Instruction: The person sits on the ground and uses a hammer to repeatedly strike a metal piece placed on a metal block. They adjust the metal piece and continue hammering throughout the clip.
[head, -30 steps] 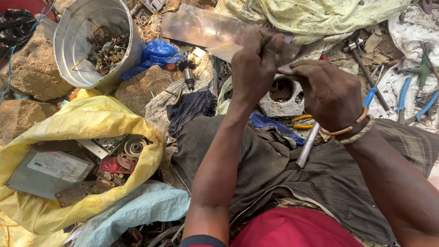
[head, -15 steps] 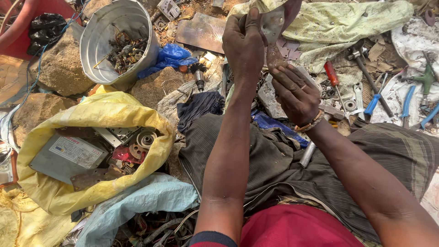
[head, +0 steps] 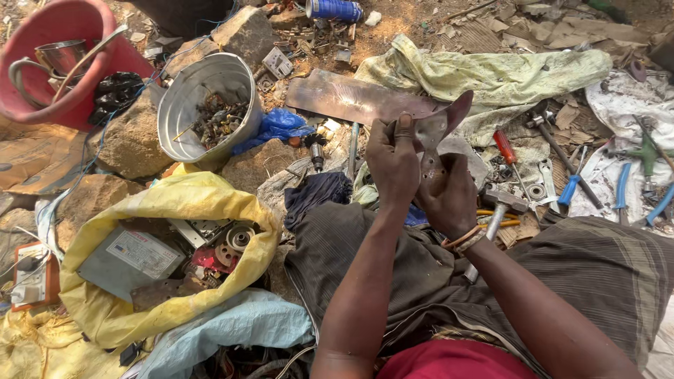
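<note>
Both of my hands grip one bent, rusty metal plate with small holes, held up in front of me above my lap. My left hand pinches its upper left edge with the thumb on top. My right hand clasps its lower part from beneath. The plate's rounded tip points up and to the right. A hammer lies on the ground just right of my right hand.
A metal bucket of scrap sits at the upper left, beside a red tub. A yellow sack with scrap parts lies at the left. A flat metal sheet, a red-handled screwdriver, blue-handled pliers and rocks surround me.
My hands rose from low over the lap and then came closer together. The plate has turned upright, and my right hand moved from below it to clasp its lower part.
</note>
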Motion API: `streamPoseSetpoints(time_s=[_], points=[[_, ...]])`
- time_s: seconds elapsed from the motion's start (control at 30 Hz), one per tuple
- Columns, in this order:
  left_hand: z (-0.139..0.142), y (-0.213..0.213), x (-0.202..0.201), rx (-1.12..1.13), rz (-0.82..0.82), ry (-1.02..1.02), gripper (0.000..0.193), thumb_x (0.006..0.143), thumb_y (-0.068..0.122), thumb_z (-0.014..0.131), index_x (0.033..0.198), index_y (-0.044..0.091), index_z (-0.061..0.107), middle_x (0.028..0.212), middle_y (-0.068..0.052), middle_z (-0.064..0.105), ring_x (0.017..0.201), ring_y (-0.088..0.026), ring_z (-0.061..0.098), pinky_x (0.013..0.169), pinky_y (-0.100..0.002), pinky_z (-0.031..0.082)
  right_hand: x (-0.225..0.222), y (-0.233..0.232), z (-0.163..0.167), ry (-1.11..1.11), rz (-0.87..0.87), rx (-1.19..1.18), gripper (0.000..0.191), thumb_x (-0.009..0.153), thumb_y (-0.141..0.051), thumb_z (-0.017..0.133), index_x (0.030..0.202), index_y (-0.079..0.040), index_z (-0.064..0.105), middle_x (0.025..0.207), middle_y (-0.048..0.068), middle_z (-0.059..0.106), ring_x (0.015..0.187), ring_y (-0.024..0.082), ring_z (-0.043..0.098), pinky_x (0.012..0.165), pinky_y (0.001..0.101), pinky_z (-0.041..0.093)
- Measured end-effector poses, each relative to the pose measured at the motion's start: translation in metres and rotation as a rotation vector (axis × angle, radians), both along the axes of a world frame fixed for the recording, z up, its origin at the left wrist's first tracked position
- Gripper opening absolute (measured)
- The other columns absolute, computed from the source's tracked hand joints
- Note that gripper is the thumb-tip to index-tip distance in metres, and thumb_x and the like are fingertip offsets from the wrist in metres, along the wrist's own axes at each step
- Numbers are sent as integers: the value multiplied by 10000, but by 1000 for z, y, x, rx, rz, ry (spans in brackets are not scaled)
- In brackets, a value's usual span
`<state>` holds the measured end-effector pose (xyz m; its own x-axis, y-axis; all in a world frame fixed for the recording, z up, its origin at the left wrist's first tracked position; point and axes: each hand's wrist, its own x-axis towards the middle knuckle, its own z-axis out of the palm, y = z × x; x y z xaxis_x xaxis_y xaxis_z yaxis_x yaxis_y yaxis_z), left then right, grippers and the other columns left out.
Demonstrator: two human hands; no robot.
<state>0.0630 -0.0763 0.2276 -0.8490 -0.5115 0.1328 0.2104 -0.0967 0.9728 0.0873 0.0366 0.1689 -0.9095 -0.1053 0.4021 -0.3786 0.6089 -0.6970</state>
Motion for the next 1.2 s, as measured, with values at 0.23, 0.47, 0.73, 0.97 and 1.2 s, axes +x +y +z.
streamPoseSetpoints(time_s=[0.23,0.47,0.73,0.97,1.2], points=[[-3,27,10,39,21,-33,285,1058,283,620,906,46,580,720,-29,631,604,-91,568,503,-267,452,-22,-4,-62,51,-47,-209,461,958,-292,761,1180,-31,452,823,205,648,766,441,672,636,520,501],[-11,9,10,-26,-139,94,212,1035,223,664,1005,18,618,877,-71,742,760,-92,682,655,-265,547,-15,2,-35,-139,-25,-169,386,856,-200,789,1071,-40,512,774,192,675,684,364,700,593,464,520],[-51,29,39,-112,-264,253,136,1034,83,692,1170,72,695,1017,-52,777,916,-107,716,803,-283,609,-2,85,27,-1076,329,-494,368,865,-177,823,1077,2,581,769,115,723,554,152,628,437,288,451],[-43,56,80,-352,-362,351,173,1048,4,632,1202,72,674,1207,-74,748,1113,-146,717,932,-310,628,39,121,15,-1101,348,-1088,351,902,-147,718,1227,-26,665,858,54,691,668,142,652,564,299,565],[-42,40,90,-192,-284,286,172,1020,41,702,1191,56,709,1120,-53,768,992,-108,709,860,-272,595,60,118,-6,-691,268,-360,220,978,-105,657,1190,-49,664,957,73,755,815,174,688,712,339,567]])
